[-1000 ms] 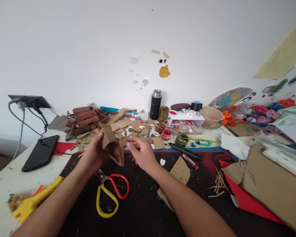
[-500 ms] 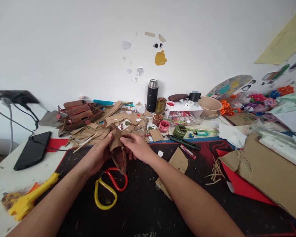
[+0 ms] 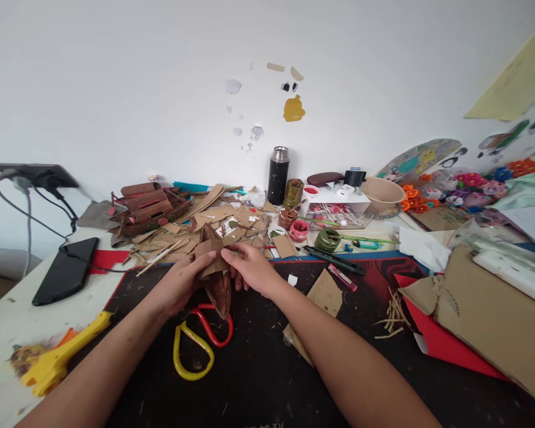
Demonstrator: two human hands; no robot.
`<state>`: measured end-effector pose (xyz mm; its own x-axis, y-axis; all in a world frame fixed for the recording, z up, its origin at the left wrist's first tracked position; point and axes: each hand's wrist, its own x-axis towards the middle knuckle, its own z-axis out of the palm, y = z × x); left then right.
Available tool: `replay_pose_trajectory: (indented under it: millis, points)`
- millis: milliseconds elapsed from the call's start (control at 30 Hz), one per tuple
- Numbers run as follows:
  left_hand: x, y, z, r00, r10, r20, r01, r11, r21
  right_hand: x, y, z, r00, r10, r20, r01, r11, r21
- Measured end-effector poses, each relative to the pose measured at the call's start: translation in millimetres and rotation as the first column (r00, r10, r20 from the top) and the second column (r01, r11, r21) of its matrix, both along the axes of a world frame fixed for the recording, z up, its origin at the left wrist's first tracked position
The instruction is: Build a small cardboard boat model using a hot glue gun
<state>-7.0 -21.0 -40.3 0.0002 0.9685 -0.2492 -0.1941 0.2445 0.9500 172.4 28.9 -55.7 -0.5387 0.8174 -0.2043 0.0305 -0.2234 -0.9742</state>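
Both hands are on a small brown cardboard boat hull point(image 3: 219, 296), tilted with one pointed end toward me. A bent strip of plain cardboard point(image 3: 212, 245) lies across its middle. My left hand point(image 3: 183, 278) is closed around the left side, its thumb pressing on the strip. My right hand point(image 3: 255, 268) pinches the strip's right edge between thumb and fingers; its lower fingertips are partly hidden behind the hull. Just beneath the hull, scissors point(image 3: 193, 375) with one yellow and one red handle loop rest on the black mat point(image 3: 258, 368); their blades are hidden.
A yellow glue gun point(image 3: 62, 359) and a black phone point(image 3: 66, 270) lie left. Behind are cardboard scraps point(image 3: 223, 214), a larger brown model boat point(image 3: 149, 208), a black flask point(image 3: 278, 178) and paint jars point(image 3: 299, 230). A cutter point(image 3: 334, 260) and big cardboard piece point(image 3: 494, 315) are right.
My left thumb has slid right and now lies flatter across the cardboard strip. Both hands keep hold of the hull. The whole view has shifted slightly.
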Motion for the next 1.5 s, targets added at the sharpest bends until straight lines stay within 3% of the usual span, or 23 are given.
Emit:
replay_pose_trajectory:
  millis: [267, 767, 1167, 1333, 1500]
  points:
    - [-1, -2, 2.3, 0.996, -0.093, -0.005, 0.093, 0.995, 0.021, 0, 1, -2.3, 1.000, 0.003, 0.007, -0.004, 1.000, 0.029]
    - [2, -1, 1.3, 0.998, -0.066, -0.010, 0.067, 0.997, 0.034, 0, -1, 3.6, 1.000, 0.002, 0.028, -0.003, 0.999, 0.039]
    - [3, -1, -0.9, 0.999, -0.047, -0.010, 0.048, 0.998, 0.037, 1, 0, -2.4, 0.999, 0.003, 0.033, -0.005, 0.999, 0.042]
    - [5, 0, 5.2, 0.996, 0.011, -0.087, 0.003, 0.988, 0.157, 1, 0, -4.9, 1.000, 0.006, 0.013, -0.006, 1.000, 0.026]
    - [3, -2, 5.2, 0.992, -0.050, -0.116, 0.071, 0.981, 0.183, 1, 2, -10.2, 0.999, 0.031, 0.014, -0.032, 0.999, 0.043]
